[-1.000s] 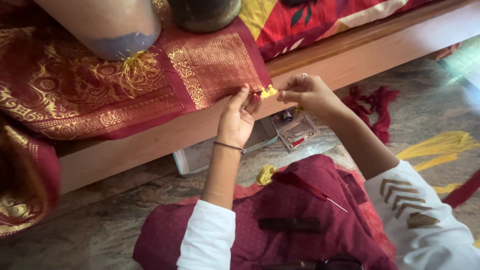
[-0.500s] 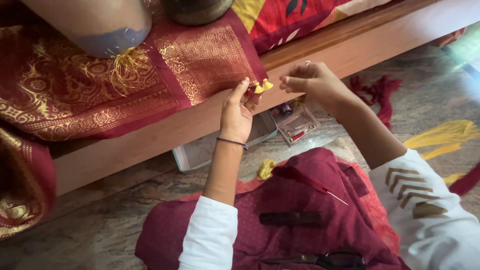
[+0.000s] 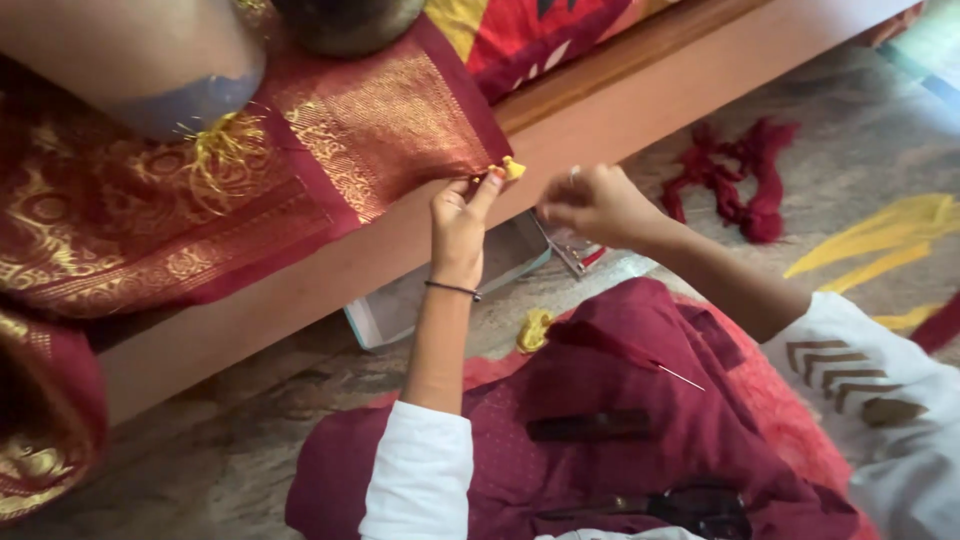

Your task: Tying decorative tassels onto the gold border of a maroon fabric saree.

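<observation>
Setting: a home room, used for hand sewing at floor level. Evidence: low wooden bed frame with a red and yellow patterned bedcover; maroon silk cloth with woven gold border draped over its edge; mottled stone floor; loose hanks of dark red thread and yellow thread lying on it.
</observation>
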